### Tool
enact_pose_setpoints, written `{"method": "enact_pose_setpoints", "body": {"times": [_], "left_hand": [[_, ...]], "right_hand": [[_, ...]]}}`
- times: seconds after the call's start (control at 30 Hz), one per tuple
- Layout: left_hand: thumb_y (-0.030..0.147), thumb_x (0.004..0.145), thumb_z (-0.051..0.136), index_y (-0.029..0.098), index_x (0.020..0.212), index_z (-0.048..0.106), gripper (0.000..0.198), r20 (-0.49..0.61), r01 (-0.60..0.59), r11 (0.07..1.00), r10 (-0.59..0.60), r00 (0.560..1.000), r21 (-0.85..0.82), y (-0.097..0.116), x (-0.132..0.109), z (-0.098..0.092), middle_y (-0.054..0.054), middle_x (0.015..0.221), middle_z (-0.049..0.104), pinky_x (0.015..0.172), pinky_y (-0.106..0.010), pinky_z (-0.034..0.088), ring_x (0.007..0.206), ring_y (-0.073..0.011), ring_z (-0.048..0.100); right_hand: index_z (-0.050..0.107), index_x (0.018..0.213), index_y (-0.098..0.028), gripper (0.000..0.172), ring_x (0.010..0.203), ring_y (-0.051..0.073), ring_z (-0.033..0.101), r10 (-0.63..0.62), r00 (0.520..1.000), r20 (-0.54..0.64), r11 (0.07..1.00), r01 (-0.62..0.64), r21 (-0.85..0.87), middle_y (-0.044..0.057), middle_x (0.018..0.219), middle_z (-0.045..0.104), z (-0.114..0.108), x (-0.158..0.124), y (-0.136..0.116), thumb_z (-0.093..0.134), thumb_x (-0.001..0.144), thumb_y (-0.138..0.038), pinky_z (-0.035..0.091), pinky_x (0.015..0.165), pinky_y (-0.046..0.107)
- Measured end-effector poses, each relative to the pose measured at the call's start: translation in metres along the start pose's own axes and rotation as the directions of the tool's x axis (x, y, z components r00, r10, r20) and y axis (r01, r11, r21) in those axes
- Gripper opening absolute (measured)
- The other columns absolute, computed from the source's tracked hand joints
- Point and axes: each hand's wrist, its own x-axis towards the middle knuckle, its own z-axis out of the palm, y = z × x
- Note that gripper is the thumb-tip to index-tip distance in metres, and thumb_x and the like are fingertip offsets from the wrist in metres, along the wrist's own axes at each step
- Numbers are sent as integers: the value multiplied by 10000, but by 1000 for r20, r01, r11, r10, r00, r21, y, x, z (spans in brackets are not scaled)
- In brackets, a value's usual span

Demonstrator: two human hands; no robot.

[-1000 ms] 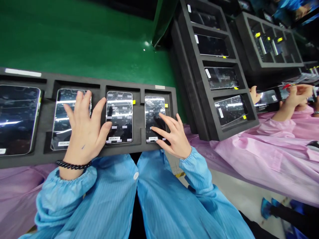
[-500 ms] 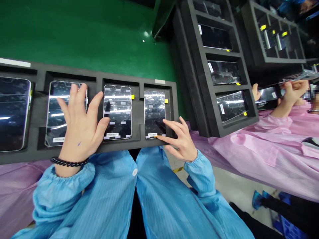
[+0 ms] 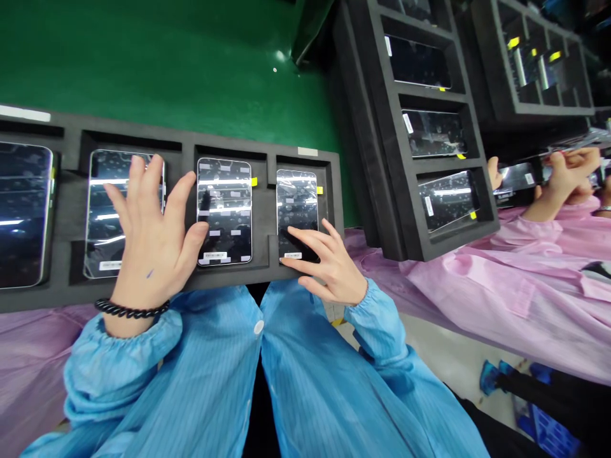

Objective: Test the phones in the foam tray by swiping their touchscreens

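A long black foam tray lies in front of me, holding several smartphones in transparent film with yellow tabs. My left hand rests spread over the second phone, its thumb beside the third phone. My right hand lies with its fingers across the lower part of the fourth phone, near the tray's front edge. Neither hand grips anything. The largest phone sits at the far left, with no hand on it. A beaded black bracelet circles my left wrist.
Two more black foam trays with phones stand at the right on a green surface. A co-worker's hands and pink sleeve are at the right, working at another tray.
The view has shifted, so the trays sit slightly higher and further left. My right fingers have slid left across the fourth phone. The phones stay in their slots.
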Motion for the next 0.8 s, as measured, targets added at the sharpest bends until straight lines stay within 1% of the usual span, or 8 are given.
{"method": "enact_pose_setpoints", "body": {"times": [0.1, 0.2, 0.3, 0.4, 0.53, 0.6, 0.7, 0.8], "left_hand": [[504, 1030, 296, 155, 1565, 330, 640, 6, 12, 1000, -12, 1000, 12, 4, 0, -2, -200, 1666, 148, 1221, -682, -22, 1575, -368, 41], [479, 1028, 316, 154, 1562, 334, 625, 1, 12, 1000, -12, 1000, 11, 6, 0, -2, -203, 1665, 153, 1217, -693, -16, 1575, -369, 42], [455, 1029, 328, 141, 1558, 339, 615, 0, 7, 1000, -7, 1000, 10, 7, 1, -1, -219, 1658, 159, 1211, -704, -16, 1574, -375, 41], [422, 1034, 331, 122, 1551, 346, 598, 9, 13, 1000, -13, 1000, 19, 8, 0, -1, -230, 1654, 158, 1217, -697, -11, 1574, -376, 40], [412, 1038, 332, 132, 1551, 342, 585, 14, 23, 1000, -23, 1000, 21, 9, -1, -3, -222, 1657, 156, 1222, -693, -7, 1576, -369, 41], [416, 1039, 331, 125, 1548, 345, 586, 18, 17, 1000, -18, 1000, 22, 10, -1, -3, -229, 1656, 156, 1219, -696, -7, 1575, -372, 43], [430, 1040, 320, 133, 1549, 346, 590, 14, 22, 1000, -23, 1000, 17, 10, 0, -2, -223, 1659, 155, 1217, -700, -5, 1575, -375, 41], [437, 1039, 305, 148, 1542, 368, 584, -50, 80, 997, -80, 996, 3, 12, 0, -3, -203, 1654, 199, 1237, -673, 15, 1575, -361, 75]], "right_hand": [[683, 1276, -288, 479, 1380, 261, 469, 52, 997, -63, 999, -51, 18, 55, 1592, 417, -8, 6, 4, 294, 1052, -455, 240, 1249, 557], [661, 1313, -297, 526, 1411, 276, 442, 203, 970, -132, 978, -207, -18, 38, 1584, 424, -16, 15, 13, 228, 1056, -448, 258, 1243, 556], [696, 1248, -255, 507, 1413, 276, 438, 295, 947, -131, 950, -305, -65, 71, 1564, 450, -17, 29, 22, 251, 1062, -410, 251, 1245, 550], [684, 1262, -250, 457, 1420, 274, 423, 318, 944, -92, 937, -327, -120, 89, 1577, 428, -12, 42, 28, 303, 1062, -404, 238, 1244, 549], [657, 1310, -278, 411, 1422, 280, 411, 291, 955, -56, 939, -296, -173, 88, 1592, 403, -6, 48, 31, 358, 1056, -400, 206, 1245, 566], [658, 1307, -268, 408, 1413, 282, 423, 274, 959, -69, 943, -282, -178, 102, 1581, 415, -6, 48, 33, 363, 1056, -397, 206, 1243, 568], [602, 1370, -248, 441, 1419, 280, 425, 283, 951, -126, 942, -300, -152, 108, 1578, 418, -12, 51, 37, 330, 1059, -403, 230, 1240, 555], [558, 1403, -235, 471, 1428, 279, 422, 295, 943, -152, 942, -314, -122, 107, 1580, 420, -22, 66, 36, 282, 1065, -412, 248, 1238, 548]]}}
